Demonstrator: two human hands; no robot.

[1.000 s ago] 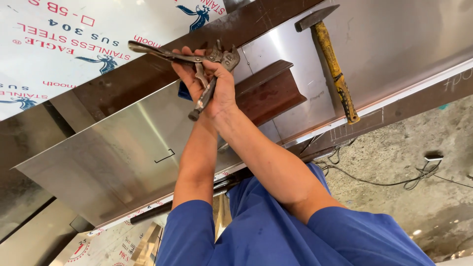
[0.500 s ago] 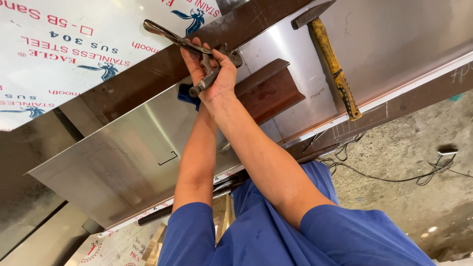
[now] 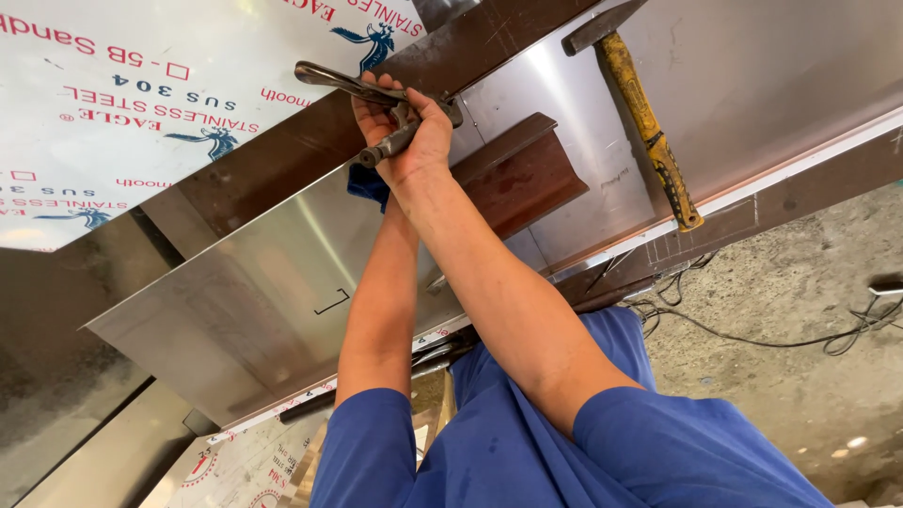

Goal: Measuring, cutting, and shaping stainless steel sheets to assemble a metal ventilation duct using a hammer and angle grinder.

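Note:
Both my hands are on a pair of dark locking pliers at the edge of a long brown steel bar. My right hand wraps the pliers' handles. Just left of it, my left hand grips the same handles. The pliers' jaws sit at the bar's edge, beside a shiny stainless sheet. A blue cloth shows under my left wrist. Whether the jaws bite the sheet is hidden by my hands.
A hammer with a yellow handle lies on the stainless sheet to the right. A short brown angle iron rests beside my right forearm. A white film-covered sheet lies at the far left. Cables trail over the concrete floor at right.
My hands have carried the pliers farther away from me, up to the brown bar's edge. The pliers' handles have come closer together. The hammer and angle iron have not moved.

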